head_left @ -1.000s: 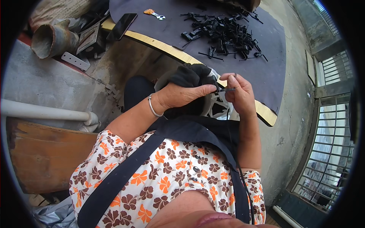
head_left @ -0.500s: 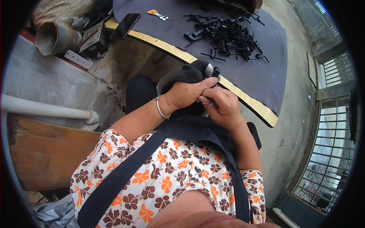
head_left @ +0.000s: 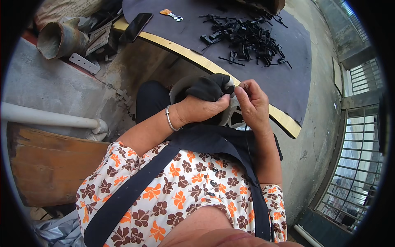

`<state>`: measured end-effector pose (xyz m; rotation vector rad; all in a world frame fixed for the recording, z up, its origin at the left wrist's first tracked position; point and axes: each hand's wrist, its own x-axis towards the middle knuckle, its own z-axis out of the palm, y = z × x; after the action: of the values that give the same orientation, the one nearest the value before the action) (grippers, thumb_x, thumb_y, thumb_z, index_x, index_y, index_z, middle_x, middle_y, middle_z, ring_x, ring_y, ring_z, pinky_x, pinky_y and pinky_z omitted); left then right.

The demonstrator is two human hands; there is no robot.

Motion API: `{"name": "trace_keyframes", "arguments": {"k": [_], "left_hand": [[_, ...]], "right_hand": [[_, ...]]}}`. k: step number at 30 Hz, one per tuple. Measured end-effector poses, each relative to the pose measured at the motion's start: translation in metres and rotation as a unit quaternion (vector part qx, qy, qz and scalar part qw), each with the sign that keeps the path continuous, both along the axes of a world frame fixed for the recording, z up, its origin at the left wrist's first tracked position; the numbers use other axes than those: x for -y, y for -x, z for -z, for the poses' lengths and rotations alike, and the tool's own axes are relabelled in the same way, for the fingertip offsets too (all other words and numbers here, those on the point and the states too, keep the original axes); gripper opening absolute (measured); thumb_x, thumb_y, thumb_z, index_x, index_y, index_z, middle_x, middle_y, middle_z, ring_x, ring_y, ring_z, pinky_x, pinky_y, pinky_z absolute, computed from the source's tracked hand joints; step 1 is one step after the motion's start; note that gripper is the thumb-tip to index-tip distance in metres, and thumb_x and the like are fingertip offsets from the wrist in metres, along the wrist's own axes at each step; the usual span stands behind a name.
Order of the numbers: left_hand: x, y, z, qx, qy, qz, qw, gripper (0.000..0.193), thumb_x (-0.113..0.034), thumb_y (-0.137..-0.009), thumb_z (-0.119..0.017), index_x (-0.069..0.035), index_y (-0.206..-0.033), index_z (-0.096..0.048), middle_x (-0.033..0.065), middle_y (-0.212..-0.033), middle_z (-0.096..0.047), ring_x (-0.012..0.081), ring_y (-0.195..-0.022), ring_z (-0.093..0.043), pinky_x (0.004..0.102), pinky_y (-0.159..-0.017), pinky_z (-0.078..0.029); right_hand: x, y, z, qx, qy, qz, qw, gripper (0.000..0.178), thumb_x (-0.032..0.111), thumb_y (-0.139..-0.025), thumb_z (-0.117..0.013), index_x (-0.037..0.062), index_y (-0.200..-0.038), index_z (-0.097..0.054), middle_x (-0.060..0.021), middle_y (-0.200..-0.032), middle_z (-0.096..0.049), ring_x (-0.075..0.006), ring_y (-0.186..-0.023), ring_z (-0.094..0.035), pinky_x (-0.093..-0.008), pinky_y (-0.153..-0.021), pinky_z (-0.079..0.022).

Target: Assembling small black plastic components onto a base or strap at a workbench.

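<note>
Over the lap, near the table edge, my left hand (head_left: 201, 108) is closed, its thumb bare. Black cloth with a pale tip (head_left: 205, 88) covers its fingers, like part of a glove. Between its thumb and fingertips sits a small black plastic part (head_left: 231, 88), mostly hidden. Just to the right, my right hand (head_left: 256, 108) is raised in a pinch. Something small and dark shows at its fingertips, too small to make out. A thin dark strand or rod shows below that hand. Under both hands is a pale container (head_left: 177, 88), partly hidden.
On the table (head_left: 181, 37) lie a heap of black plastic parts (head_left: 251, 39), an orange-handled wrench (head_left: 170, 15) and a phone (head_left: 139, 25). At left are a rusty pipe piece (head_left: 61, 39), a white pipe (head_left: 49, 116) and a wooden board (head_left: 53, 164). A barred window (head_left: 354, 164) is at right.
My right hand has drawn away from the left, moving right and turning its fingers upward. My left hand has shifted slightly down, still closed on the small part.
</note>
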<state>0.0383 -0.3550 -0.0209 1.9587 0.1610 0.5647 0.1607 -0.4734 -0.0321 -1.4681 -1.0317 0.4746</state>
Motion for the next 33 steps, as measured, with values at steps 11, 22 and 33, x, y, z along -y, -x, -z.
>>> {"name": "trace_keyframes", "arguments": {"k": [11, 22, 33], "left_hand": [[0.005, -0.003, 0.008, 0.099, -0.263, -0.084, 0.956, 0.015, -0.008, -0.077, -0.055, 0.003, -0.086, -0.056, 0.0190, -0.082, -0.059, 0.0327, -0.072, -0.058, 0.0379, -0.066, -0.046], [-0.006, 0.000, 0.003, -0.040, 0.169, -0.035, 0.984, 0.022, -0.009, -0.088, -0.051, 0.004, -0.105, -0.051, 0.0068, -0.084, -0.061, 0.0093, -0.072, -0.055, 0.0234, -0.065, -0.045], [-0.004, -0.001, 0.014, -0.002, -0.012, -0.004, 1.000, 0.024, -0.008, -0.082, -0.051, 0.003, -0.104, -0.054, 0.0095, -0.086, -0.061, 0.0165, -0.075, -0.056, 0.0302, -0.069, -0.046]], "right_hand": [[-0.004, 0.014, 0.016, 0.017, 0.055, 0.018, 0.998, 0.030, 0.021, -0.095, -0.048, 0.0023, -0.072, -0.050, 0.0051, -0.059, -0.041, -0.0060, -0.054, -0.035, -0.0229, -0.048, -0.033], [0.014, -0.009, 0.019, 0.007, 0.113, -0.060, 0.992, 0.014, 0.006, -0.083, -0.061, -0.0019, -0.096, -0.061, 0.0006, -0.070, -0.057, -0.0050, -0.063, -0.050, -0.0200, -0.057, -0.040], [0.005, -0.003, -0.004, -0.016, 0.086, -0.074, 0.993, 0.018, 0.013, -0.089, -0.057, -0.0026, -0.082, -0.057, 0.0014, -0.068, -0.054, -0.0055, -0.062, -0.045, -0.0207, -0.057, -0.040]]}}
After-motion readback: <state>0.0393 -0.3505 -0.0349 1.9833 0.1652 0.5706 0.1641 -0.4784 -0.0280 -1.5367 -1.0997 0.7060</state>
